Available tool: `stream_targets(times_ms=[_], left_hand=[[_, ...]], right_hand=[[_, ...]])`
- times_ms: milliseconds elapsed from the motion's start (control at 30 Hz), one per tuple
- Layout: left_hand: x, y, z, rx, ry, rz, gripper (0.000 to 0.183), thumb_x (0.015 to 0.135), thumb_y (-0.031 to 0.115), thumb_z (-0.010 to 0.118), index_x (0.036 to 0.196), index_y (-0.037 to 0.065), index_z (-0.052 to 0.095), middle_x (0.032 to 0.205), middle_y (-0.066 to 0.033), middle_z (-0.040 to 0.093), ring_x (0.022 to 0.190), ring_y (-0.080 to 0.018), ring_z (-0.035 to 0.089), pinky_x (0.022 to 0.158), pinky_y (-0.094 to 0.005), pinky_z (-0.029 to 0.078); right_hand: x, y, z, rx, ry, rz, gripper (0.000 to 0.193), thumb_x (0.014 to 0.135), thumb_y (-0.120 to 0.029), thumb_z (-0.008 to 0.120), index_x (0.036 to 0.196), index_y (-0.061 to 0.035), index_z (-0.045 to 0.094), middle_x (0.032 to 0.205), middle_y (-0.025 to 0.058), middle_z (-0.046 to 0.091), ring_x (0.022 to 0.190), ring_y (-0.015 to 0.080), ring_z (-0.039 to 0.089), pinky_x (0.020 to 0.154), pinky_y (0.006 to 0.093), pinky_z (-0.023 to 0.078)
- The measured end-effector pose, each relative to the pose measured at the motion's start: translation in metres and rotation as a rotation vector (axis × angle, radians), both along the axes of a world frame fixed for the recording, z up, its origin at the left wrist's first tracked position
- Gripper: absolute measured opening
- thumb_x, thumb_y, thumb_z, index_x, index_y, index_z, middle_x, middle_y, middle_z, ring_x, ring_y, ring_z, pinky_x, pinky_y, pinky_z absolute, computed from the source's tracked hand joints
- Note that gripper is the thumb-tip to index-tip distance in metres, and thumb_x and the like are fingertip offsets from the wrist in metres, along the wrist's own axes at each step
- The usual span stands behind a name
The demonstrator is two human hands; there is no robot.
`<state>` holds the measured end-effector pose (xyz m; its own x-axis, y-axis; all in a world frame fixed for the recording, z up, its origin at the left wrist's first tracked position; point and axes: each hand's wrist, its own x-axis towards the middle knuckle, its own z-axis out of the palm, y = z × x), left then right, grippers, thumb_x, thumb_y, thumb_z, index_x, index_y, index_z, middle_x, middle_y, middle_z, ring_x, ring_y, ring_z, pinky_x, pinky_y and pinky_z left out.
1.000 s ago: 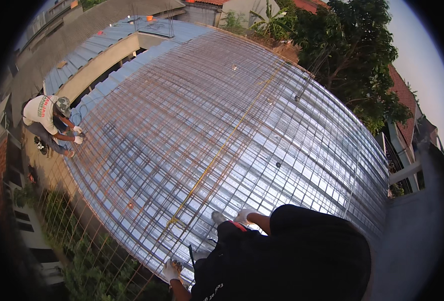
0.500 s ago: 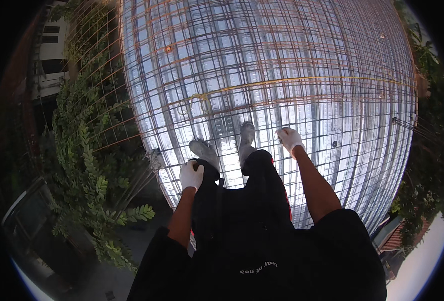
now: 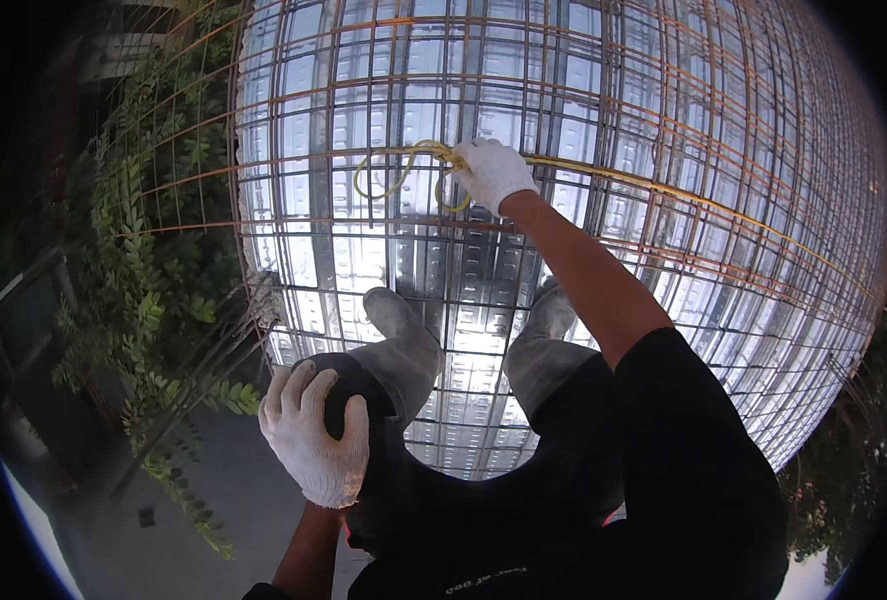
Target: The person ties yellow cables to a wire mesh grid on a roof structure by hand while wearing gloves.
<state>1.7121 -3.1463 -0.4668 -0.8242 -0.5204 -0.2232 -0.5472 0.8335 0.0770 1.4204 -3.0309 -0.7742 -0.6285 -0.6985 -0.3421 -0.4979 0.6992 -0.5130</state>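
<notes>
My right hand (image 3: 496,173), in a white knit glove, reaches forward with its fingers closed at the knot of a yellow rope (image 3: 613,174). Loose loops of that rope hang to the left of the fingers. Beyond the hand the rope runs off to the right across the rebar grid (image 3: 313,157). My left hand (image 3: 313,430), gloved the same way, rests over my left knee with its fingers spread and curved, holding nothing. The fingertips of the right hand are partly hidden by the glove's back.
My grey boots (image 3: 408,340) stand on shiny ribbed metal decking (image 3: 473,375) under the rebar. At the left the deck ends above a lower grey floor (image 3: 213,490). Leafy branches (image 3: 143,310) and protruding bars (image 3: 183,230) line that edge.
I have bent down lower over the deck. My right hand has moved forward and left onto the rope's knot, while my left hand has spread over my knee.
</notes>
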Motion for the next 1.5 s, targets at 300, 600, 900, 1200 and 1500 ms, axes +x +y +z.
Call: stream_targets(times_ms=[300, 600, 900, 1200, 1500], left_hand=[[0.004, 0.01, -0.076, -0.195, 0.324, -0.009, 0.034, 0.079, 0.009, 0.075, 0.114, 0.008, 0.074, 0.129, -0.0105, 0.07, 0.128, -0.0359, 0.061, 0.112, -0.0518, 0.043], [-0.008, 0.026, -0.087, -0.236, 0.502, -0.153, 0.038, 0.077, 0.017, 0.084, 0.112, 0.016, 0.071, 0.12, -0.0052, 0.069, 0.119, -0.0299, 0.064, 0.107, -0.053, 0.044], [0.006, 0.023, -0.087, -0.219, 0.544, -0.126, 0.034, 0.076, 0.015, 0.083, 0.108, 0.014, 0.073, 0.121, -0.0053, 0.07, 0.118, -0.0302, 0.065, 0.108, -0.0509, 0.044], [0.015, 0.019, -0.087, -0.152, 0.554, -0.109, 0.035, 0.076, 0.015, 0.084, 0.109, 0.014, 0.073, 0.121, -0.0066, 0.07, 0.119, -0.0314, 0.064, 0.107, -0.0521, 0.043], [0.019, 0.013, -0.049, -0.041, 0.573, -0.065, 0.035, 0.073, 0.019, 0.085, 0.106, 0.013, 0.073, 0.117, -0.0045, 0.071, 0.113, -0.026, 0.067, 0.092, -0.0466, 0.046]], right_hand=[[-0.018, -0.046, -0.053, 0.236, 0.09, 0.371, 0.021, 0.095, -0.021, 0.068, 0.103, -0.006, 0.081, 0.101, 0.0158, 0.08, 0.094, 0.0361, 0.078, 0.081, 0.048, 0.063], [0.003, -0.048, -0.049, 0.384, 0.247, 0.478, 0.023, 0.092, -0.018, 0.07, 0.107, -0.0062, 0.082, 0.106, 0.0138, 0.08, 0.098, 0.0323, 0.079, 0.082, 0.0446, 0.064], [-0.032, -0.038, -0.058, 0.319, 0.045, 0.295, 0.037, 0.091, -0.041, 0.074, 0.113, -0.0135, 0.082, 0.107, 0.0154, 0.079, 0.101, 0.0355, 0.076, 0.086, 0.048, 0.06], [-0.016, -0.051, -0.032, 0.307, 0.223, 0.583, 0.027, 0.085, -0.028, 0.079, 0.105, -0.0103, 0.082, 0.098, 0.0149, 0.08, 0.092, 0.0335, 0.078, 0.084, 0.0451, 0.062], [-0.016, -0.047, -0.039, 0.153, 0.36, 0.514, 0.026, 0.092, -0.035, 0.07, 0.096, -0.0117, 0.081, 0.09, 0.015, 0.078, 0.09, 0.034, 0.076, 0.086, 0.0492, 0.058]])
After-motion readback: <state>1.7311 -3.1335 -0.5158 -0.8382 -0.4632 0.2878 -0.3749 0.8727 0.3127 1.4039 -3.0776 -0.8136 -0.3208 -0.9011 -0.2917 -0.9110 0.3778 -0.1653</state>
